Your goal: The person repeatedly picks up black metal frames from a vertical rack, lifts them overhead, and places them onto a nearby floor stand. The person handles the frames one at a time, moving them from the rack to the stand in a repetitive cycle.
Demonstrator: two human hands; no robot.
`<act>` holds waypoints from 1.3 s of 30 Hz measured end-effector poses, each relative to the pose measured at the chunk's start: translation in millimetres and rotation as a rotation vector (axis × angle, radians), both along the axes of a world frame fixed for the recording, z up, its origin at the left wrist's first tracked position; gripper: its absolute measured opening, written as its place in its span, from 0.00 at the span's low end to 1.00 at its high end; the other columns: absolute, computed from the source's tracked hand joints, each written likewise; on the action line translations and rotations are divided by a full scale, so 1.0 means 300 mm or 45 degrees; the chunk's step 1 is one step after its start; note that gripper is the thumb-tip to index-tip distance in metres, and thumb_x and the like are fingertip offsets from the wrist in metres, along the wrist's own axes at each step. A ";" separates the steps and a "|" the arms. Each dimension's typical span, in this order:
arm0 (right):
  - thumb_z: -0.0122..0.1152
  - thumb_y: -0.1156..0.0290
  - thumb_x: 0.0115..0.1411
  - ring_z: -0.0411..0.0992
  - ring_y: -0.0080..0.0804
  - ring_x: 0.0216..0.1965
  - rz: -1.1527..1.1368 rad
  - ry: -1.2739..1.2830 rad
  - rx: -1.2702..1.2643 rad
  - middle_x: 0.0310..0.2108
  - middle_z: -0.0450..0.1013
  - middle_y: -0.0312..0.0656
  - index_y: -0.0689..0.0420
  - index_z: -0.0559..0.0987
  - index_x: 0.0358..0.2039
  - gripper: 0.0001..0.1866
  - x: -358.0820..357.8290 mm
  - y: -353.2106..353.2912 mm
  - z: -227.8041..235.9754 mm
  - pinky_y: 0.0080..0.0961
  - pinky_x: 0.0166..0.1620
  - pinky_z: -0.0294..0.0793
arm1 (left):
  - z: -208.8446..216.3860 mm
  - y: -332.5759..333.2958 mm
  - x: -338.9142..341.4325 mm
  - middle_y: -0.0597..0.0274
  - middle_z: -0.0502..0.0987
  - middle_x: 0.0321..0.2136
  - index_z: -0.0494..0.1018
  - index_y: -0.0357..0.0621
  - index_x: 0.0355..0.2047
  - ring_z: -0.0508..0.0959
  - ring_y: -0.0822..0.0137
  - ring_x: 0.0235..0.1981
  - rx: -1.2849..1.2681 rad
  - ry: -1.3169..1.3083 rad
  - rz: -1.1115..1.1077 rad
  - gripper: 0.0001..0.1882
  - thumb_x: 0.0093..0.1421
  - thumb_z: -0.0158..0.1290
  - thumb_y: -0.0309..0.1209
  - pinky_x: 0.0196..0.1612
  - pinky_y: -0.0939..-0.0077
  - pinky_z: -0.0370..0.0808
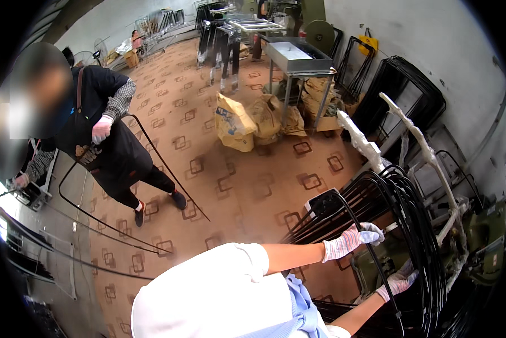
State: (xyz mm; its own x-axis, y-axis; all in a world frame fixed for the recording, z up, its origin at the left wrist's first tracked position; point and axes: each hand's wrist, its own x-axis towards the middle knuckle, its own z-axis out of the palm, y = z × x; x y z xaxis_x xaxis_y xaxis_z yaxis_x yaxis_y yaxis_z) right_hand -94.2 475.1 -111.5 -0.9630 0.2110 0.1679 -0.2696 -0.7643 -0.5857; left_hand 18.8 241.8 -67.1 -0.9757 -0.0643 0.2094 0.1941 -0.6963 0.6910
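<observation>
At the far left a co-worker in a dark apron (115, 152) stands on the patterned brown floor (247, 186). The co-worker's gloved hand (101, 129) is closed around a bent black metal rod frame (151, 152) whose long loop runs down toward the floor. More thin black rods (67, 253) lie low at the left, beside a metal stand (30, 194) where the co-worker's other hand (21, 181) rests.

Toward the middle, yellowish paper sacks (236, 121) sit crumpled on the floor next to a grey metal tabletop on legs (295, 59). Behind it, further frames (219, 34) stand in rows.

In the lower middle, the person's own arms come up from a white sleeve. The left hand (357, 236), in a striped knit glove, has its fingers curled over the top of a black wire frame (365, 236) at the front of a dense stack of like black frames (416, 225). Lower and to the right, the right hand (399, 281), also gloved, grips the same frame's side rod, fingers wrapped round it. The frame stands upright, leaning with the stack against a green machine (489, 242).

Above the stack, two bars wrapped in white cloth (416, 135) slant upward. More black frames (405, 96) lean against the grey wall at the right.
</observation>
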 end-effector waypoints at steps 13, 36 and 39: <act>0.55 0.76 0.46 0.69 0.32 0.37 -1.319 -0.193 2.283 0.35 0.71 0.44 0.63 0.73 0.36 0.14 -0.029 -0.011 -0.048 0.22 0.42 0.67 | -0.018 -0.003 0.028 0.65 0.73 0.27 0.71 0.39 0.31 0.71 0.74 0.31 0.008 -0.013 0.029 0.09 0.51 0.52 0.31 0.36 0.83 0.68; 0.53 0.68 0.44 0.69 0.34 0.35 -1.308 -0.400 1.632 0.32 0.72 0.43 0.62 0.74 0.33 0.15 -0.225 0.093 -0.280 0.25 0.39 0.67 | -0.003 -0.024 0.066 0.65 0.70 0.39 0.63 0.41 0.47 0.69 0.72 0.41 0.080 0.020 0.273 0.26 0.44 0.55 0.25 0.44 0.75 0.65; 0.53 0.68 0.45 0.69 0.34 0.35 -1.022 -0.097 1.468 0.32 0.71 0.43 0.62 0.74 0.33 0.14 -0.116 -0.116 -0.200 0.26 0.38 0.67 | -0.114 0.036 0.021 0.65 0.71 0.35 0.68 0.43 0.38 0.70 0.71 0.37 -0.058 -0.094 0.433 0.18 0.44 0.53 0.29 0.40 0.77 0.66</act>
State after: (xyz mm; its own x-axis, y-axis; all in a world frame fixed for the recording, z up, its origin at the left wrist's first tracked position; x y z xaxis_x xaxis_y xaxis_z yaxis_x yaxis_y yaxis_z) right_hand -129.1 440.4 -171.5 -0.6624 0.4811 0.5743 -0.3366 0.4937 -0.8018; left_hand 25.0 252.5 -101.1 -0.9125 -0.3807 0.1496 0.3584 -0.5682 0.7407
